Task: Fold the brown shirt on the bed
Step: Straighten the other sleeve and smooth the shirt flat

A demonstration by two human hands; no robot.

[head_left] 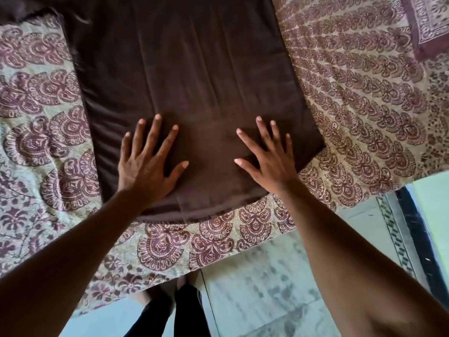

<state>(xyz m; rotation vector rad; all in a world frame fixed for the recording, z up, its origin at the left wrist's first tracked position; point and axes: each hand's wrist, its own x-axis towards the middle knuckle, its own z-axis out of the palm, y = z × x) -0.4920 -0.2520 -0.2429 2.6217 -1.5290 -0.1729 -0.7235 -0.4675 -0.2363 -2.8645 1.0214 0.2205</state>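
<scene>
Down nearest me, my dark trouser legs (pixel 167 310) stand on the pale tiled floor (pixel 262 276), just short of the bed's (pixel 170 242) edge, which is covered by a cream bedspread (pixel 43 147) printed with maroon fan shapes. Beyond that edge lies the brown shirt (pixel 184 76), spread flat as a long panel with its hem closest to me and its side edges running away from me. My left hand (pixel 145 164) presses flat on the shirt near the hem's left part, fingers straight and splayed, gripping nothing. My right hand (pixel 267 159) lies flat on the shirt toward the hem's right corner, fingers likewise spread and holding nothing. Far right of the shirt, a printed pillow (pixel 430 23) sits on the bedspread.
</scene>
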